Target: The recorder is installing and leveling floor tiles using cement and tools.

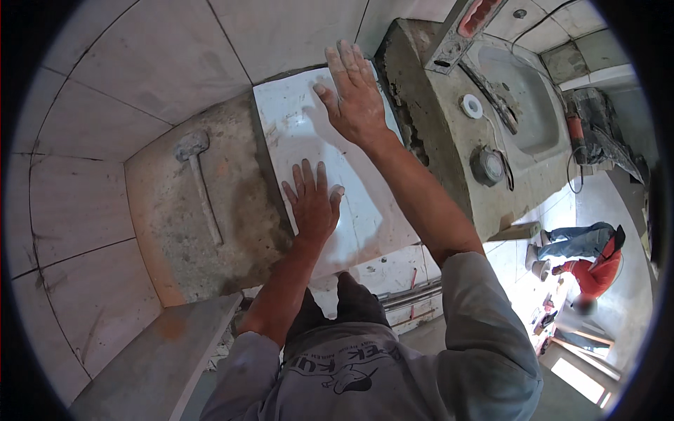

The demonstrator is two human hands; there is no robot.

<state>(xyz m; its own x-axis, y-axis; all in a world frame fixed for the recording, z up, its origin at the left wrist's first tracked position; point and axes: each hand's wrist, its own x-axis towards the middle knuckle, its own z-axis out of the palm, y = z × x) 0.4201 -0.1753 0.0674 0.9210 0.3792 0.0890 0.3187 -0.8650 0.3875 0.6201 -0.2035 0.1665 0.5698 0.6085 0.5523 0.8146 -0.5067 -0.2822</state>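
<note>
Left hand [312,207] and right hand [358,105] are reaching over the tile [358,203]

The tile is lying with its far edge at the wall [165,49] and its right edge just beside the counter [439,133]. The left hand is spreading its fingers apart, palm down over the tile's middle. The right hand is pointing its fingers toward the tile's far edge; they are stretching out straight with small gaps between them, and the thumb is standing off to the side. Neither hand is gripping anything. A shadow is falling on the tile to the left of the right hand, but I cannot tell whether that palm is touching.

Left of the tile, a mallet [203,193] is lying on rough concrete [158,210]. Right of the tile, the counter is bearing a level [446,52], a white roll [465,105], a round tape measure [486,166] and a sink [540,119]. Metal bars [414,296] are running below the tile's near edge. Well apart from the tile, to its right, a person in a red top [593,275] is bending over.
</note>
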